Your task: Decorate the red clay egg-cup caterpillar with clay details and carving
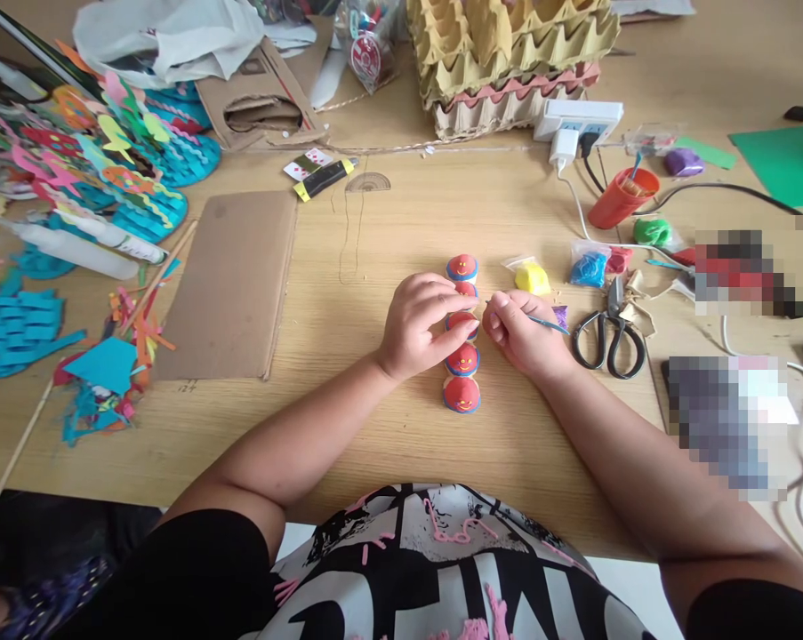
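Note:
A row of red domes (461, 395) with blue rims and small yellow faces stands on the table before me, looking like a strip of egg-carton cups covered in clay. My left hand (420, 322) curls over the row from the left, thumb and fingers around the middle dome and partly hiding it. Close on the right side, my right hand (522, 333) pinches a thin blue stick-like tool (549, 325), its back end sticking out to the right. The tool's tip is too small to make out. A bag of yellow clay (532, 277) lies just beyond my right hand.
Black-handled scissors (611, 333), a bag of blue clay (589, 267) and a red cup (622, 199) are to the right. Egg trays (508, 62) and a power strip (578, 118) stand behind. Cardboard (228, 284) and paper crafts lie left.

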Available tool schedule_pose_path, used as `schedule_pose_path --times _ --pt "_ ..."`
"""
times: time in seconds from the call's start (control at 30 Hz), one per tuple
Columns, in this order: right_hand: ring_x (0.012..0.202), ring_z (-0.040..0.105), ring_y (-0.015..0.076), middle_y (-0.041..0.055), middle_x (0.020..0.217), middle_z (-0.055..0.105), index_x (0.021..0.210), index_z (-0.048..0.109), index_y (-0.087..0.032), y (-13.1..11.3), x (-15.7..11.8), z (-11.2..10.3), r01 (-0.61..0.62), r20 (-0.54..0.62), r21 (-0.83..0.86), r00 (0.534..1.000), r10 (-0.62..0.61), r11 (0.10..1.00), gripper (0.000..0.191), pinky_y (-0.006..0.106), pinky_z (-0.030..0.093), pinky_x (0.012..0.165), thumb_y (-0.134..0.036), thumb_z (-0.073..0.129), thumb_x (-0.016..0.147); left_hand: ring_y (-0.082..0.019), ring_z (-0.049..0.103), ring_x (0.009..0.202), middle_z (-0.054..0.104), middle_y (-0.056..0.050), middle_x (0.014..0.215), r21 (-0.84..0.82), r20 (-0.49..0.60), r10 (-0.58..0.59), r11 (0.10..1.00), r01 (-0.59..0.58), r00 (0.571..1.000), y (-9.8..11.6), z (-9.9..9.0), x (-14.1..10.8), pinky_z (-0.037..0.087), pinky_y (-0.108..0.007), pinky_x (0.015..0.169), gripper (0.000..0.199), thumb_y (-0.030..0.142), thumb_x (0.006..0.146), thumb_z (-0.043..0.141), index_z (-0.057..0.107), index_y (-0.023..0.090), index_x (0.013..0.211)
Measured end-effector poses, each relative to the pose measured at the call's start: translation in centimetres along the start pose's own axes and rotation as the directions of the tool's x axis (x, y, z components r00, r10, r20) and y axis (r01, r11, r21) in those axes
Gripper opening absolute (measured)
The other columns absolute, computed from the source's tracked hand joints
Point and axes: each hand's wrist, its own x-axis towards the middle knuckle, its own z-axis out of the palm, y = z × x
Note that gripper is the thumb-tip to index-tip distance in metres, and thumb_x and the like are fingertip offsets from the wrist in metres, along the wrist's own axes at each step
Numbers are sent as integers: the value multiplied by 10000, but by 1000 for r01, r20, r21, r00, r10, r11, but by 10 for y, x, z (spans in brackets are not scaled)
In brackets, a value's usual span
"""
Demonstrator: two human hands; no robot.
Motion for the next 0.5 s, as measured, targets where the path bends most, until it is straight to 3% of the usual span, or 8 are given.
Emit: schedule_pose_path --times 0.13,0.33,0.5 --pt "521 467 107 -7 568 592 630 659 -208 -13 -4 6 67 27 -162 998 -64 985 627 284 360 514 -755 713 931 -220 747 1024 828 -33 1001 29 43 -18 999 17 999 -2 2 -2 581 -410 940 211 453 1016 739 788 261 1087" --pt "506 414 96 -13 530 527 590 603 -199 -22 -7 10 175 65 -300 984 -163 938 674 275 346 495 -765 676 949 -197 741 1018 826 -9 947 -45 26 -2 999 3 1000 0 5 -2 576 -389 943 84 336 1014 757 781 257 998" --pt "548 498 119 5 585 588 647 638 -202 -17 -8 7 167 83 -281 985 -150 945 682 277 391 521 -800 602 971 -181 751 994 829 8 924 -49 -22 27 998 -28 999 3 5 0 585 -372 926 21 272 1007 763 783 264 1009"
